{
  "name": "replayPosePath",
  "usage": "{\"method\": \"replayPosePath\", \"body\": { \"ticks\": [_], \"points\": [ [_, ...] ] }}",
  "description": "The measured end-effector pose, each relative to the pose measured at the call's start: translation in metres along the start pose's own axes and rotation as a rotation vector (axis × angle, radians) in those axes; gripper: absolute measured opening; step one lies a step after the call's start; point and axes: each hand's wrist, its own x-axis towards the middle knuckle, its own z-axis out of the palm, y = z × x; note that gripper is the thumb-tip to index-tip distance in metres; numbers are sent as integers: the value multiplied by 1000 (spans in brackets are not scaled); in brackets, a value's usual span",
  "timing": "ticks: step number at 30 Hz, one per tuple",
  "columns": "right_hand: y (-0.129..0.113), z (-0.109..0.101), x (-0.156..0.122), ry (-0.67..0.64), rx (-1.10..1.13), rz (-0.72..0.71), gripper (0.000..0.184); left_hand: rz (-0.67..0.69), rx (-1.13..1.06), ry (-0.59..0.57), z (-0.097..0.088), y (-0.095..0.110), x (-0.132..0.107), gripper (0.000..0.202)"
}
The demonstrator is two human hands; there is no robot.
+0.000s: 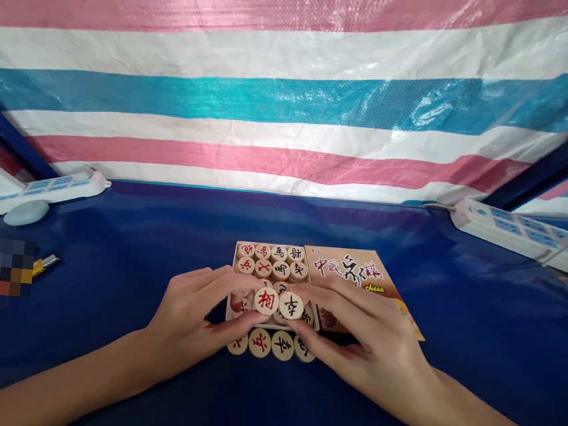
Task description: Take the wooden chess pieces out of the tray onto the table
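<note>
The left hand [187, 327] pinched a round wooden piece with a red character [266, 300], and the right hand [366, 345] pinched a piece with a black character [291, 305], side by side just above the small tray [234, 255]. The back rows of the tray were already filled with pieces; the front part was hidden by the fingers. Four loose pieces [271, 344] lay in a row on the blue bench [133, 259], just in front of the tray. The box lid [353, 273] lay touching the tray on its right side.
</note>
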Motion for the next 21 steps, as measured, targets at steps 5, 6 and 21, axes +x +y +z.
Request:
{"method": "replayPosePath", "body": {
  "ticks": [5, 6, 21],
  "points": [
    [2, -2, -2, -23, 15, -2, 37, 8, -1, -5, 0, -2, -1, 25],
    [2, -3, -2, -25, 21, -6, 37, 9, 0, -7, 0, -2, -1, 26],
    [0, -4, 0, -35, 87, -1, 38, 3, 0, -19, 1, 0, -3, 26]
  ]
}}
